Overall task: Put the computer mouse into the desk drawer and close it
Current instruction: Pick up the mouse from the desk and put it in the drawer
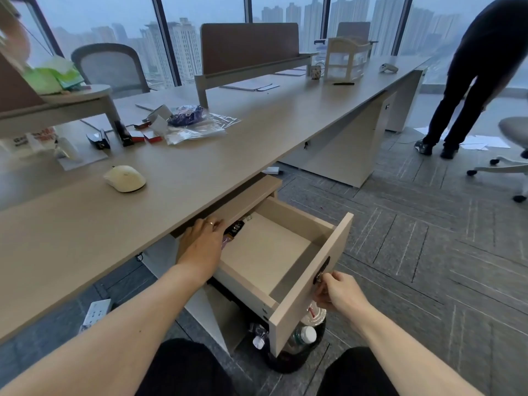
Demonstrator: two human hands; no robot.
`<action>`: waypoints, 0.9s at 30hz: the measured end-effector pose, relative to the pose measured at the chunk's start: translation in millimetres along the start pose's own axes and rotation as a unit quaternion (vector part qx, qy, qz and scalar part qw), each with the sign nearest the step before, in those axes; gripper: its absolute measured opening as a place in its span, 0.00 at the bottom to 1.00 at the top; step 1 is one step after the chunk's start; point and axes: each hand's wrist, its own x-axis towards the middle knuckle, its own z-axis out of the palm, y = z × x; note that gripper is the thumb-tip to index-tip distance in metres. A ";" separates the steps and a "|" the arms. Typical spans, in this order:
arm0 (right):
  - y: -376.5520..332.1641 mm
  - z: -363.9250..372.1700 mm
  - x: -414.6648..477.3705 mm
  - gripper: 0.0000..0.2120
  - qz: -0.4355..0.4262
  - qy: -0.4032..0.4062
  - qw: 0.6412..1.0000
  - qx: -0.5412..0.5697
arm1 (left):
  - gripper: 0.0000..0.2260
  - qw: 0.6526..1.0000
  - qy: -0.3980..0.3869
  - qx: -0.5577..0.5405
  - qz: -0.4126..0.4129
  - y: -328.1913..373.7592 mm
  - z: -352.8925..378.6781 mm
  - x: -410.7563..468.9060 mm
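Observation:
A cream computer mouse [125, 178] lies on the long beige desk [177, 172], left of centre and apart from both hands. Below the desk edge the drawer [311, 270] stands pulled out, its pale bottom bare except for a small dark item at the back left corner. My right hand [337, 292] pinches the dark handle or key on the drawer's front panel. My left hand [203, 241] rests on the drawer's left side under the desk edge, fingers curled at the opening; nothing shows in it.
Plastic bags, small red boxes and a stapler [98, 140] clutter the desk behind the mouse. A black bin with bottles [300, 341] sits under the drawer. A person [474, 81] stands at the far right beside an office chair [511, 155]. A power strip [95, 312] lies on the floor.

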 end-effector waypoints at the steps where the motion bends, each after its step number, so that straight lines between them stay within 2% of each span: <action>1: -2.6 -1.9 -2.4 0.15 0.002 0.002 0.999 -0.034 | 0.27 1.000 -0.023 -0.005 0.000 1.2 -4.7 -0.1; 5: -33.3 -15.5 -14.4 0.24 -0.040 0.069 0.977 -0.199 | 0.22 0.990 -0.070 -0.118 0.020 -1.2 -30.8 -8.5; 8: -76.7 -20.1 -25.8 0.20 -0.129 0.102 0.959 -0.230 | 0.25 0.980 -0.079 -0.173 0.064 -10.5 -67.4 -24.3; 11: -123.7 -2.7 -39.6 0.20 -0.235 0.076 0.924 -0.291 | 0.23 0.981 -0.015 -0.183 0.069 -35.0 -110.8 -36.8; 15: -175.3 52.3 -55.8 0.20 -0.320 0.011 0.876 -0.359 | 0.23 0.981 0.014 -0.194 0.001 -99.7 -147.9 -49.5; 22: -229.8 175.3 -65.9 0.21 -0.413 -0.087 0.804 -0.420 | 0.29 0.975 -0.048 -0.120 -0.183 -232.4 -132.0 -74.0; 27: -249.1 254.4 -51.8 0.21 -0.433 -0.142 0.770 -0.447 | 0.32 0.974 -0.036 -0.087 -0.208 -264.7 -106.4 -79.1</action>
